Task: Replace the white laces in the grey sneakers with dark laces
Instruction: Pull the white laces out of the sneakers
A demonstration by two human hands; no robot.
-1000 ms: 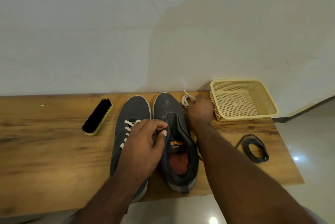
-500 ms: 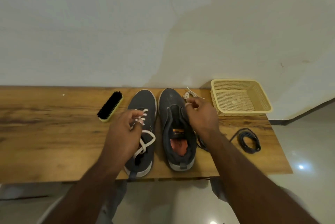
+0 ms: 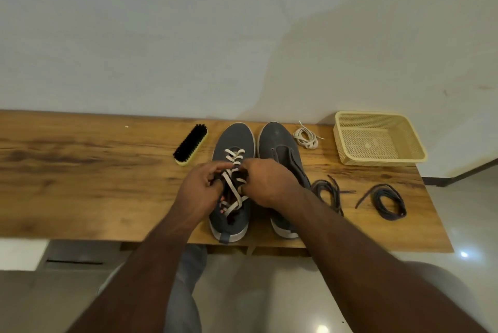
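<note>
Behind the scene we see a plain pale wall, and below it a long wooden bench that carries everything else. Largest on it is a cream perforated basket at the far right, against the wall. Next come the two grey sneakers, side by side with toes toward the wall: the left sneaker carries a white lace, while the right sneaker shows bare eyelets. We note our left hand and right hand meeting over the left sneaker's throat; the fingers of both curl around strands of the white lace, the left pinching one at the shoe's left side, the right at its right. A black-bristled shoe brush lies just left of the left sneaker. Right of the right sneaker lie two coiled dark laces, one beside the shoe, the other farther right. A removed white lace bundle lies between the right sneaker's toe and the basket.
</note>
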